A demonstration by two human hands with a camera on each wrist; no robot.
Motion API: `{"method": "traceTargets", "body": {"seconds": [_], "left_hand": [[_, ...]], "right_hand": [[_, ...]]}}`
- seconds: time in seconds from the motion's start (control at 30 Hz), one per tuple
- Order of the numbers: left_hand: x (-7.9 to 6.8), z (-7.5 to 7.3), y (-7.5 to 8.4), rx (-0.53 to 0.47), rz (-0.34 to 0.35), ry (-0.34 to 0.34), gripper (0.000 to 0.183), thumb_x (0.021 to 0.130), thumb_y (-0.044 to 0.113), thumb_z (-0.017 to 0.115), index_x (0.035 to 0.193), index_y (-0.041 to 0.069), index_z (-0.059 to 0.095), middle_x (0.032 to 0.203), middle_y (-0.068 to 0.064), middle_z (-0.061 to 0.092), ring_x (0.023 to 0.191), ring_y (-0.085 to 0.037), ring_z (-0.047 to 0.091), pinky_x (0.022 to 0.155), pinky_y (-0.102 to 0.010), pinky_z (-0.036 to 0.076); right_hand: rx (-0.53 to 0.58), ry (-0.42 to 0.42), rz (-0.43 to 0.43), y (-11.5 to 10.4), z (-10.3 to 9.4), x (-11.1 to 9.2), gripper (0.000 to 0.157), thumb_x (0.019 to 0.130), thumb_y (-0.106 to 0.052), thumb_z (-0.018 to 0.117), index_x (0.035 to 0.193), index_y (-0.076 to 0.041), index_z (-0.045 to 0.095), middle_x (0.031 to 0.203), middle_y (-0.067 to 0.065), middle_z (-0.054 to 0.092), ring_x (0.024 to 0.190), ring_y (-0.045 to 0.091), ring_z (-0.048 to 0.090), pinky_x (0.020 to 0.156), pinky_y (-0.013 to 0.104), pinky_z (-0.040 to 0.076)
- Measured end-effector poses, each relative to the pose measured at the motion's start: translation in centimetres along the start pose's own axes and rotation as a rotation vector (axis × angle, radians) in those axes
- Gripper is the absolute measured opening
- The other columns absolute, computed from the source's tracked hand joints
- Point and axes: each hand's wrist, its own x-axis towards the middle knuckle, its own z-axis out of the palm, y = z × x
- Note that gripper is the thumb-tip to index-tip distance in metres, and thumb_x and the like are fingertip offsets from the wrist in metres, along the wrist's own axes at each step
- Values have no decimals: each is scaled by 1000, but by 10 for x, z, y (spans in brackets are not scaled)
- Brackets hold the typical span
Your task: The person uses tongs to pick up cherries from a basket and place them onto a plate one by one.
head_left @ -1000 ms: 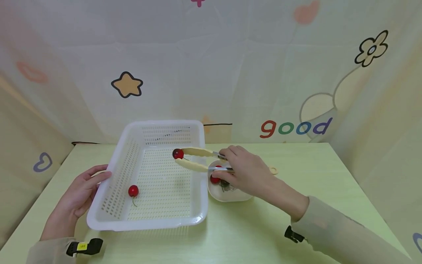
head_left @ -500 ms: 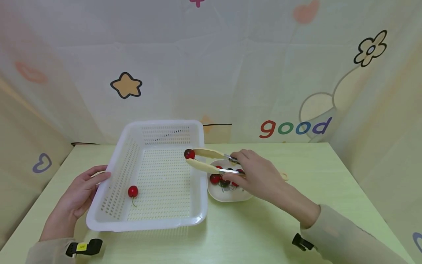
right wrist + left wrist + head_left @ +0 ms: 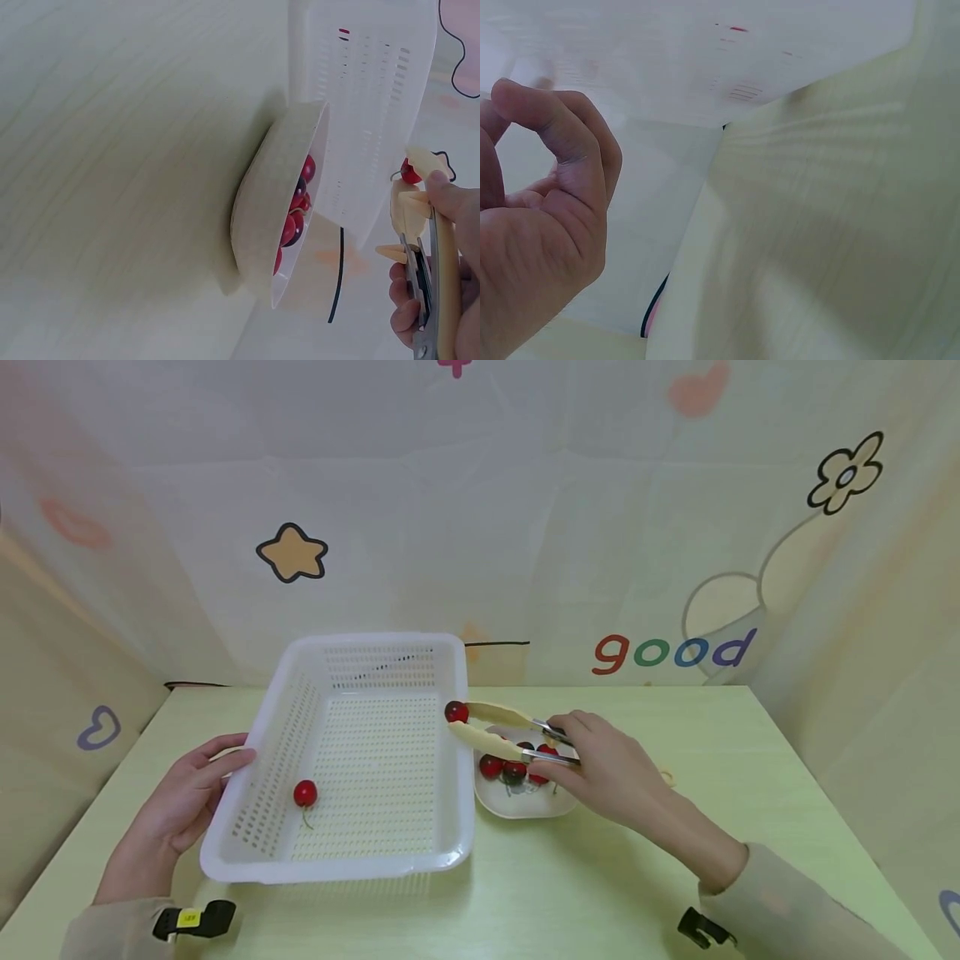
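My left hand (image 3: 183,793) holds the left rim of a white plastic basket (image 3: 463,827) with slotted walls. One red cherry (image 3: 305,793) with its stem lies on the basket's floor at the front left. In my right hand (image 3: 611,768) I grip cream-tipped tongs (image 3: 487,741) with metal arms. Pinched at their tips, a dark red cherry (image 3: 456,712) hangs over the basket's right rim. Below the tongs stands a small white bowl (image 3: 517,807) with several cherries (image 3: 291,229), partly hidden by the tongs in the head view.
The bowl stands close against the basket's right side on a pale wood-grain table (image 3: 600,893). Behind the table hangs a printed curtain (image 3: 525,527) with a star, a flower and the word "good". Black straps (image 3: 197,918) sit at both sleeves.
My right hand has moved right with the tongs, carrying the pinched cherry from above the basket's inside to its right rim. More of the bowl's cherries show now. My left hand stays put.
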Motion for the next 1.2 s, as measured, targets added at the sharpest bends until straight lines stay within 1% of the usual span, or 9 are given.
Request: {"method": "traceTargets", "body": {"seconds": [0.13, 0.23, 0.37, 0.47, 0.57, 0.77, 0.97, 1.2], "left_hand": [[0, 1, 0, 11, -8, 3, 17, 108, 16, 56, 122, 25, 56, 104, 1, 74, 86, -22, 76, 71, -40, 63], [0, 1, 0, 18, -14, 7, 18, 108, 16, 56, 123, 25, 54, 104, 2, 74, 86, -22, 75, 71, -40, 63], [0, 1, 1, 28, -11, 9, 18, 108, 17, 56, 124, 25, 53, 104, 2, 74, 86, -21, 75, 71, -40, 63], [0, 0, 1, 30, -6, 7, 18, 108, 16, 56, 124, 25, 54, 104, 2, 74, 86, -21, 75, 71, -40, 63], [0, 0, 1, 24, -2, 5, 18, 108, 16, 55, 123, 25, 54, 104, 2, 74, 86, -21, 75, 71, -40, 63], [0, 1, 1, 20, 3, -2, 18, 108, 16, 55, 124, 24, 54, 105, 1, 74, 87, -22, 76, 71, -41, 63], [0, 1, 1, 20, 2, -3, 18, 108, 16, 55, 124, 25, 55, 105, 2, 74, 87, -22, 76, 71, -42, 63], [0, 0, 0, 25, 9, -9, 18, 108, 16, 54, 124, 25, 55, 105, 2, 74, 87, -22, 75, 71, -42, 63]], "right_hand": [[12, 13, 4, 4, 0, -3, 61, 89, -48, 80, 128, -4, 65, 114, 6, 66, 93, 21, 60, 76, 39, 57], [20, 16, 6, 8, 0, -5, 60, 90, -46, 80, 128, -3, 65, 116, 8, 67, 95, 22, 61, 78, 41, 58], [20, 15, 17, 13, -2, -7, 59, 92, -45, 78, 129, -1, 64, 122, 12, 67, 103, 26, 63, 84, 46, 58], [14, 17, 24, 16, -3, -9, 59, 92, -46, 77, 128, 0, 64, 122, 13, 67, 105, 28, 63, 86, 48, 58], [6, 18, 28, 19, -2, -11, 60, 92, -47, 77, 127, 0, 65, 119, 13, 67, 102, 28, 63, 84, 48, 58], [-35, -16, 59, 25, 1, -14, 64, 91, -51, 77, 127, 0, 65, 119, 13, 67, 100, 27, 63, 83, 48, 59], [-43, -36, 75, 30, 4, -17, 62, 90, -48, 79, 126, 1, 65, 121, 16, 67, 101, 30, 64, 83, 49, 59], [-51, -54, 90, 35, 7, -20, 60, 89, -44, 80, 126, 1, 65, 120, 16, 67, 98, 28, 63, 82, 47, 59]]}}
